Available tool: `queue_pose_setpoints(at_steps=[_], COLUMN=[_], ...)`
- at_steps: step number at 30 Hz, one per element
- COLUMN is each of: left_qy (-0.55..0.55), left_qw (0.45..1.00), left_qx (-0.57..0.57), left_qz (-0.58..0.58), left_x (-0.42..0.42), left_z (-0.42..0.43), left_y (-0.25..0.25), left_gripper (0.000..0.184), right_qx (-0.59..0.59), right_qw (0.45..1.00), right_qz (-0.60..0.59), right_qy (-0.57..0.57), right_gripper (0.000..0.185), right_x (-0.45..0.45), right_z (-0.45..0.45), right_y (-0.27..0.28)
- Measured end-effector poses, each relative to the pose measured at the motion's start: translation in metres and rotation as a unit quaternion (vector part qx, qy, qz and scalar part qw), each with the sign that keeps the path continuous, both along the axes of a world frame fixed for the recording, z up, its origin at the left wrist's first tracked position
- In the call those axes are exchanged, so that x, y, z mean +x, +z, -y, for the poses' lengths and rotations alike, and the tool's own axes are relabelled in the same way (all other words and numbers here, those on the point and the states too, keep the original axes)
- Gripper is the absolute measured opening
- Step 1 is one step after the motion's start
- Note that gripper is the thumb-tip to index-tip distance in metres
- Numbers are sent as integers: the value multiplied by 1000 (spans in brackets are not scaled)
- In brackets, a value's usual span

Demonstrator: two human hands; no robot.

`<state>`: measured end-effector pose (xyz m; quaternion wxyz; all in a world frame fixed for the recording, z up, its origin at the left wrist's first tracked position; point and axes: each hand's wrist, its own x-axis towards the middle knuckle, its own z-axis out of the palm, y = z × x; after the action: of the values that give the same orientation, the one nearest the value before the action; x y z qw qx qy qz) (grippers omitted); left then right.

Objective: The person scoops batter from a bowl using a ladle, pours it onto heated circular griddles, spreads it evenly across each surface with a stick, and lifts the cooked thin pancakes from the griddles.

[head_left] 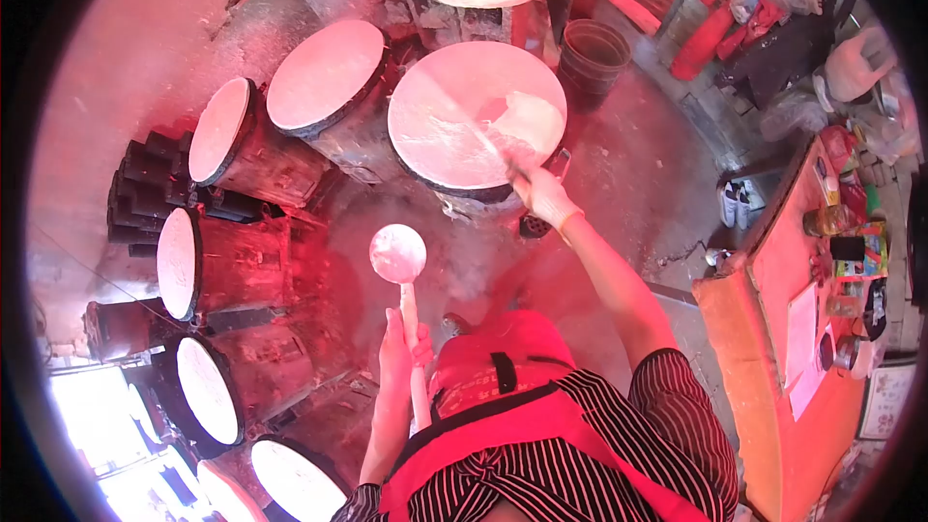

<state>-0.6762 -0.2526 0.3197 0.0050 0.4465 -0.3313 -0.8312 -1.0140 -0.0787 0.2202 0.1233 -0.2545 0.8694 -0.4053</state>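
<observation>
Here, round griddle; dark bucket just right of it. On griddle's near side, apart from it: long-handled ladle in left hand, fingers wrapped around handle; probably light, stiff, best gripped mid-handle. Over griddle: thin blurred blade, right hand's fingers closed on near end; likely light, best held there. On griddle's right side: pale patch, likely soft, easily torn.

The right hand holds a blurred tool.
</observation>
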Motion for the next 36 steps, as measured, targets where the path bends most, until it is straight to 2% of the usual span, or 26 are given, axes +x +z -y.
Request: queue_pose_setpoints(at_steps=[1, 3, 4, 5, 6, 8, 10, 12, 13, 14, 15, 16, 18, 20, 24, 25, 27, 30, 33, 35, 36], left_qy=[-15, -31, -33, -36, 10, -5, -17, -22, -28, -34, -37, -38, -45, -71, -113, -121, -142, -171, -167, -212, -219], left_qw=[1000, 998, 998, 998, 999, 999, 999, 997, 997, 997, 997, 997, 998, 996, 992, 991, 987, 980, 975, 960, 951], left_qx=[-1, -9, -17, -24, -9, -16, -6, 25, 25, 25, 25, 19, 7, 16, 16, 15, -7, -67, -125, -138, -195], left_qz=[-22, -44, -45, -45, -48, -28, -34, -66, -65, -65, -67, -63, -51, -52, -54, -55, -68, -78, -81, -125, -101], left_x=[1, 5, 6, 7, 6, 4, 2, 3, 4, 4, 3, 1, -3, -9, -15, -18, -27, -62, -122, -162, -187], left_z=[6, 20, 27, 30, 32, 39, 49, 57, 59, 61, 62, 61, 62, 63, 62, 62, 65, 79, 92, 103, 102], left_y=[4, 8, 10, 10, 2, 2, 0, -7, -6, -4, -3, -2, 0, 0, 2, 1, -9, -31, -35, -64, -85], left_gripper=[44, 40, 39, 37, 31, 28, 26, 24, 22, 21, 19, 18, 16, 14, 12, 13, 13, 15, 19, 16, 14], right_qx=[9, -150, -302, -400, -423, -395, -308, -324, -347, -345, -345, -348, -323, -347, -362, -356, -271, -260, -265, -284, -292], right_qw=[999, 986, 938, 877, 843, 878, 899, 884, 871, 896, 899, 880, 856, 847, 838, 843, 882, 864, 888, 861, 842], right_qz=[0, 40, 90, 109, 181, 23, 226, 283, 287, 162, 47, 100, 239, 327, 261, 276, 297, 403, 339, 319, 308], right_qy=[39, -58, -148, -245, -279, -270, -215, -183, -196, -227, -264, -307, -325, -235, -313, -295, -246, -151, -163, -277, -334], right_gripper=[45, 42, 42, 41, 40, 39, 37, 38, 38, 40, 41, 40, 39, 36, 29, 30, 32, 36, 40, 39, 39], right_x=[12, 30, 26, 42, 63, 62, 79, 71, 67, 61, 58, 67, 97, 101, 38, 33, 45, 101, 126, 141, 147], right_z=[2, -13, -17, -9, 7, 35, 52, 49, 36, 23, 7, 4, 12, 27, 23, 18, 8, -17, -49, -38, -25], right_y=[5, -3, -53, -39, -14, -109, -47, -36, -37, -51, -68, -78, -57, -30, -12, -9, -13, 41, -14, -24, -27])
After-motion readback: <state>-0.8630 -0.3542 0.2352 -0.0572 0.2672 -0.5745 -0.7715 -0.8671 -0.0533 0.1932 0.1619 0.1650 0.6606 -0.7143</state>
